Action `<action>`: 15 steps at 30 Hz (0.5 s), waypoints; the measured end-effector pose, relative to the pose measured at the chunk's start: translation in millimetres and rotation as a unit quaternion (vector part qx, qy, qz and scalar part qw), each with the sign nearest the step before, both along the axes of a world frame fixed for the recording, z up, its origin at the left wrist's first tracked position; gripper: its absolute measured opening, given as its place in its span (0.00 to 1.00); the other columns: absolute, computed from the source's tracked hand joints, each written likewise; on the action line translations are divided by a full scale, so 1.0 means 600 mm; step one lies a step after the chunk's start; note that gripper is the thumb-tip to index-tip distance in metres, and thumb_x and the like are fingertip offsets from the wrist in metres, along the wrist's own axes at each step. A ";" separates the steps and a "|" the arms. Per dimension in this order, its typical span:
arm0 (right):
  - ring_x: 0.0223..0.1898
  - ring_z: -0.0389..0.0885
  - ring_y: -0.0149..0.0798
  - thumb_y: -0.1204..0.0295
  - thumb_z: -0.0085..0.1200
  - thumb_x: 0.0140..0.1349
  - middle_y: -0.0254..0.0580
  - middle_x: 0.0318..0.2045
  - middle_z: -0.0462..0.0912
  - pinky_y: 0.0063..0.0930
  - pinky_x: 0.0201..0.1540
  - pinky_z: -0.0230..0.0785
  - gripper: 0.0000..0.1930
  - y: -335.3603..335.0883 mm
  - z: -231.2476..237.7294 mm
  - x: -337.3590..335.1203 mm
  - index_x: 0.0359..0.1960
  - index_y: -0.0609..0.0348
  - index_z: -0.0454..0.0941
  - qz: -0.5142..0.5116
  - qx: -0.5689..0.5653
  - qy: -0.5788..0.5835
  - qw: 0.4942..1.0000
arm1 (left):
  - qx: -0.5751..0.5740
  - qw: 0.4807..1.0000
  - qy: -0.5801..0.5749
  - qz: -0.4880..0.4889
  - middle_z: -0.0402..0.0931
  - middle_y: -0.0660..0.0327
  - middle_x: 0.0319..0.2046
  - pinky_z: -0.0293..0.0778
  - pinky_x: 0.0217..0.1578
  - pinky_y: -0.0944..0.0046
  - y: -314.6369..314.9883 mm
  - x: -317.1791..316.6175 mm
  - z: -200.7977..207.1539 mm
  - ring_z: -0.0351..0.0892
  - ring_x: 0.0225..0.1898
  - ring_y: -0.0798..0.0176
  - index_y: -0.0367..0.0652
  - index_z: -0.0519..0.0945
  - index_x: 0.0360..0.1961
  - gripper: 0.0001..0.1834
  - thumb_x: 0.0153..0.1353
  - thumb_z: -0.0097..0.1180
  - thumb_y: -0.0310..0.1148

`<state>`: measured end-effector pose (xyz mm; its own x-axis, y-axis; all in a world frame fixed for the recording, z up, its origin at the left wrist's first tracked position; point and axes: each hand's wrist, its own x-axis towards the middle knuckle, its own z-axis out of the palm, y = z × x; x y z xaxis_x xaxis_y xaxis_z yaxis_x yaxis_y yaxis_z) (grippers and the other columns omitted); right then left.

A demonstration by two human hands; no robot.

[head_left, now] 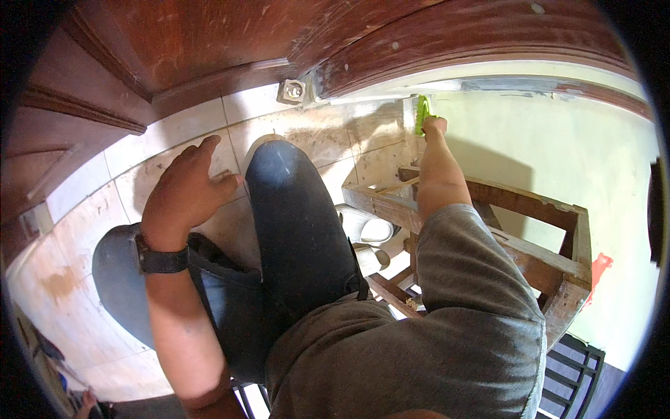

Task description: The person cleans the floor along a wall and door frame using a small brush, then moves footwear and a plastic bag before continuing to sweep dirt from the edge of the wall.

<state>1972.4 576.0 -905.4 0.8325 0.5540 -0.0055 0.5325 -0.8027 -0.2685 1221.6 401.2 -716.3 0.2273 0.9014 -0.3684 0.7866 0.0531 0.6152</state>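
Note:
My right arm reaches out to the far right, where my right hand [435, 126] grips a bright green brush [421, 112]. The brush stands upright against the low end of the pale green wall [502, 133], beside the door frame [412, 115]. My left hand [187, 187] hangs in the air over the tiled floor, to the left of my raised knee. Its thumb and fingers are apart, and nothing shows in them. A dark watch sits on that wrist.
A worn wooden frame [530, 246] stands close under my right arm. White containers [377, 230] lie beside it. Brown wooden door panels [209, 42] rise ahead, with a small pale block [291, 91] at their foot. Stained tiles [77, 307] spread to the left.

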 end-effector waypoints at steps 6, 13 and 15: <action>0.29 0.89 0.46 0.69 0.61 0.63 0.54 0.33 0.88 0.40 0.30 0.79 0.14 0.024 -0.024 -0.006 0.41 0.71 0.85 0.031 -0.033 0.014 0.999 | -0.017 1.000 -0.001 0.000 0.78 0.37 0.60 0.79 0.56 0.49 0.004 -0.001 0.003 0.83 0.53 0.41 0.40 0.69 0.72 0.43 0.64 0.68 0.54; 0.32 0.90 0.48 0.66 0.61 0.63 0.55 0.32 0.90 0.44 0.34 0.78 0.15 -0.068 -0.063 -0.130 0.39 0.69 0.87 0.120 0.034 0.047 0.991 | -0.056 0.998 -0.005 -0.010 0.75 0.35 0.62 0.72 0.65 0.47 0.016 0.031 0.014 0.76 0.64 0.36 0.37 0.68 0.72 0.41 0.67 0.63 0.53; 0.38 0.90 0.56 0.65 0.63 0.61 0.62 0.35 0.90 0.48 0.43 0.79 0.15 -0.106 -0.069 -0.222 0.38 0.66 0.89 0.186 -0.009 -0.033 0.982 | -0.055 0.998 0.011 -0.017 0.75 0.34 0.62 0.71 0.65 0.47 0.016 0.036 0.006 0.76 0.64 0.36 0.37 0.68 0.72 0.40 0.67 0.62 0.52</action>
